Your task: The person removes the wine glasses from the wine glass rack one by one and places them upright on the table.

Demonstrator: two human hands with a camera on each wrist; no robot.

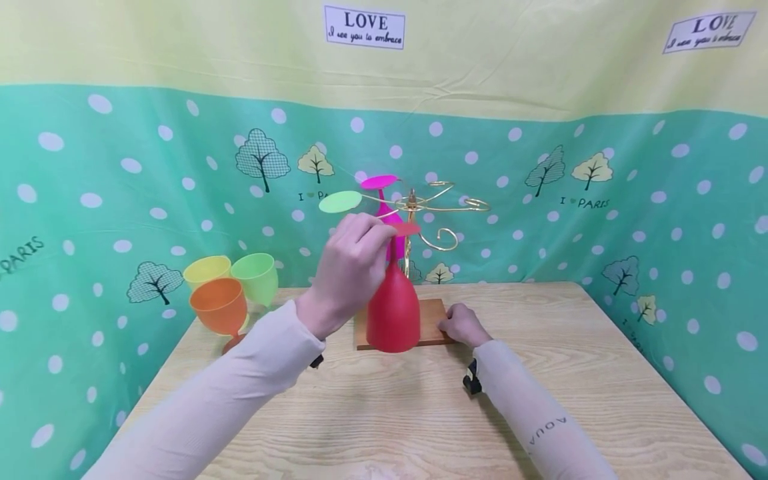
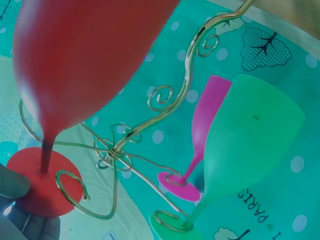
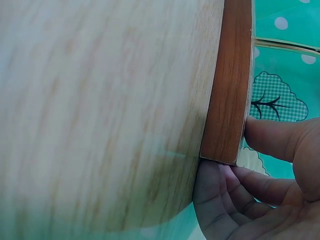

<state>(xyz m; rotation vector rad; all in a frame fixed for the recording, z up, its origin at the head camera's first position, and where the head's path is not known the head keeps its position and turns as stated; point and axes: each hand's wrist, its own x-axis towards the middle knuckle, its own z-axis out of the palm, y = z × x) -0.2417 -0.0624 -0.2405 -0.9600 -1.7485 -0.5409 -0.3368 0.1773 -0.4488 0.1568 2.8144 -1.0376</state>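
My left hand (image 1: pixel 351 270) pinches the foot of a red goblet (image 1: pixel 393 313), which hangs bowl down in front of a gold wire rack (image 1: pixel 412 208). In the left wrist view, a curled wire arm of the rack overlaps the red foot (image 2: pixel 42 185), close by the stem. A green goblet (image 2: pixel 252 135) and a magenta goblet (image 2: pixel 207 120) hang upside down from neighbouring arms. My right hand (image 1: pixel 465 325) grips the right end of the rack's brown wooden base (image 1: pixel 433 319), thumb on top and fingers against its edge. Several gold arms on the right bear no goblet.
An orange goblet (image 1: pixel 219 307), a yellow goblet (image 1: pixel 207 269) and a light green goblet (image 1: pixel 255 275) stand grouped at the table's left side. A dotted green and yellow curtain (image 1: pixel 480 143) surrounds the pale wooden table (image 1: pixel 360 413) at the back and sides.
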